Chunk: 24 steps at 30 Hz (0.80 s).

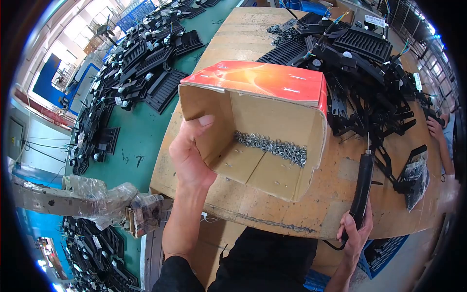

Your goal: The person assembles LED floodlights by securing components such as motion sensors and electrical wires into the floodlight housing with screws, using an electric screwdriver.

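My left hand (pixel 191 153) grips the left wall of an open cardboard box (pixel 272 114), its thumb lying over the edge. The box is red and orange outside, plain brown inside, and tilted so its opening faces me. A band of small silver screws or nuts (pixel 272 146) lies along the inner crease; their exact kind is too small to tell. My right hand (pixel 357 231) is wrapped round the black handle of an electric screwdriver (pixel 362 187), with the bit pointing away from me. The bit's tip is close to a pile of black metal brackets (pixel 374 114).
A cardboard-covered table (pixel 272 214) lies beneath. Black ribbed lamp-like units with wires (pixel 146 63) crowd the green bench on the left. A plastic bag of parts (pixel 416 177) sits at right, near another person's hand (pixel 434 129). A plastic-wrapped bar (pixel 92 197) juts in from the left.
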Each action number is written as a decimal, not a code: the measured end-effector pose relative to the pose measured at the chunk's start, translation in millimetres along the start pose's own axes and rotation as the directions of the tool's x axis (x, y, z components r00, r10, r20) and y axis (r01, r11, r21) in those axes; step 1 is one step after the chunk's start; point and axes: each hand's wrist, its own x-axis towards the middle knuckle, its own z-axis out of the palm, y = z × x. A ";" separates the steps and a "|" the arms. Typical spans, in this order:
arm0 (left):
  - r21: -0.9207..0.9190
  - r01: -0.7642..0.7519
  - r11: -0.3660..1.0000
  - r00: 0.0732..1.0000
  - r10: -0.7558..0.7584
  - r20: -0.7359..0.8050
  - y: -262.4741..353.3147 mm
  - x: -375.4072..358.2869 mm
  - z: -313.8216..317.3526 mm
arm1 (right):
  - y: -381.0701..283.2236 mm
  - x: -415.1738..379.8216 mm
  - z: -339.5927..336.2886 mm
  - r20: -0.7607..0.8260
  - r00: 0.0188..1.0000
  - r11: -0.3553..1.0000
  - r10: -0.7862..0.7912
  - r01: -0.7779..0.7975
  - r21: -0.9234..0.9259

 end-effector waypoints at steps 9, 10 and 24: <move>0.615 -0.507 0.604 0.827 0.543 0.147 0.4 94.5 -11.7 | 7.2 1.7 -6.2 0.013 0.999 0.999 -0.046 0.046 0.020; 0.611 -0.511 0.604 0.826 0.542 0.156 -4.8 97.5 -9.7 | 5.3 1.6 -5.5 0.023 0.999 0.999 -0.040 0.039 0.029; 0.650 -0.627 -0.430 0.436 0.497 0.750 -92.5 88.4 14.3 | 0.2 -0.7 -11.8 0.070 0.998 0.995 0.000 -0.008 0.103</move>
